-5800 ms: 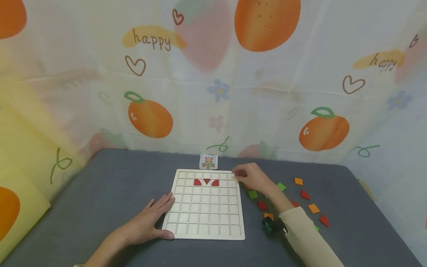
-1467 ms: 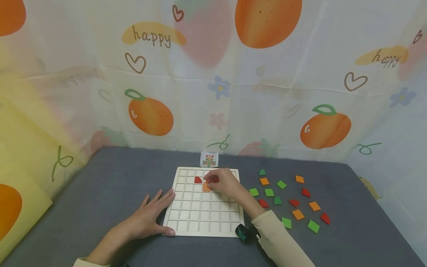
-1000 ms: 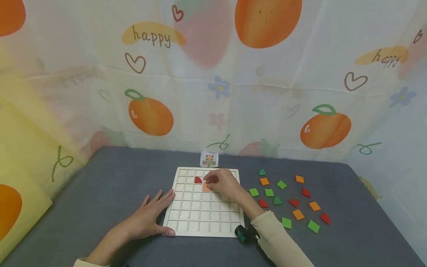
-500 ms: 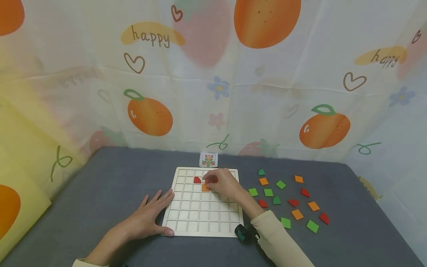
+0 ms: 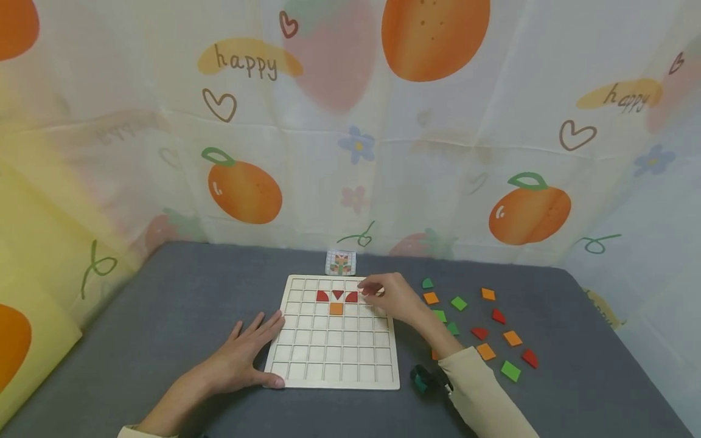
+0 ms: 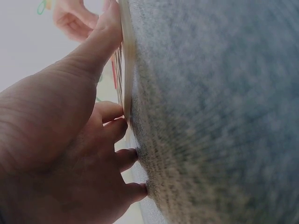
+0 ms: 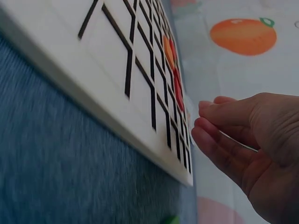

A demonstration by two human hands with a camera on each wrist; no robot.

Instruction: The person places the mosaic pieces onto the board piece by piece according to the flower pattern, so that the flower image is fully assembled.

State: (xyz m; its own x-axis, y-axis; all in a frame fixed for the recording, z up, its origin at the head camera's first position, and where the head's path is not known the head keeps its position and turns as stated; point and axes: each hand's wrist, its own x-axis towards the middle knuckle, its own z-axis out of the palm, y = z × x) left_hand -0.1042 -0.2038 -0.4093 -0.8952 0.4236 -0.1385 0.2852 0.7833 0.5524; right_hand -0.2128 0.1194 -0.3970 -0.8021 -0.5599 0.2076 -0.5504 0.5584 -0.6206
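Observation:
A white gridded board (image 5: 336, 350) lies on the table. Three red pieces, with a red triangle (image 5: 338, 294) in the middle, sit in a row near its far side. Directly below the triangle is an orange square (image 5: 336, 309). My left hand (image 5: 241, 356) rests along the board's left edge with fingers spread, thumb at the near corner; the left wrist view shows the thumb (image 6: 105, 32) against the rim. Over the board's far right part hovers my right hand (image 5: 395, 297), fingers loosely bent. Nothing shows between its fingertips in the right wrist view (image 7: 243, 140).
A small card (image 5: 341, 263) printed with a coloured pattern lies behind the board. Loose green, orange and red pieces, among them a green square (image 5: 511, 371), are scattered to the right, partly covered by my right forearm. A fruit-print cloth (image 5: 306, 201) hangs behind the table.
The orange square has come onto the board since the oldest frame. In the last half second my right hand has moved right, away from it, uncovering the red triangle and right red piece. My left hand stays.

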